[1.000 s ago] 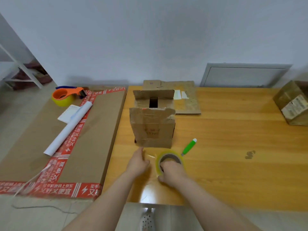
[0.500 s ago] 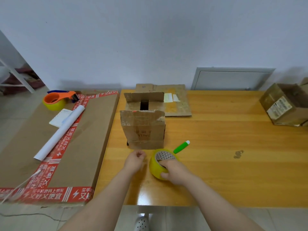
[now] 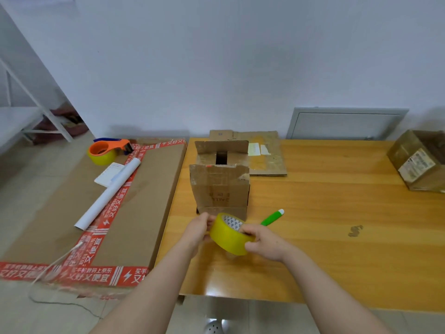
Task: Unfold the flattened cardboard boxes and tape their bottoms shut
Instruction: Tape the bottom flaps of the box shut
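A small unfolded cardboard box point(image 3: 220, 189) stands on the wooden table point(image 3: 325, 213), its top flaps partly open. Just in front of it I hold a yellow tape roll point(image 3: 227, 236) off the table. My right hand point(image 3: 262, 239) grips the roll with fingers inside its core. My left hand point(image 3: 198, 227) touches the roll's left side, fingers curled at its edge; whether it pinches the tape end is hidden. A flattened cardboard box point(image 3: 265, 155) lies behind the standing one.
A green-handled tool point(image 3: 272, 217) lies right of the box. Another cardboard box point(image 3: 419, 160) sits at the table's right end. Left of the table lies a large flat carton point(image 3: 101, 213) carrying an orange tape dispenser point(image 3: 106, 150), a white paper roll point(image 3: 108, 194) and a card.
My right hand has lifted the yellow tape roll off the table and tilted it. My left hand has moved from the tabletop onto the roll's left side.
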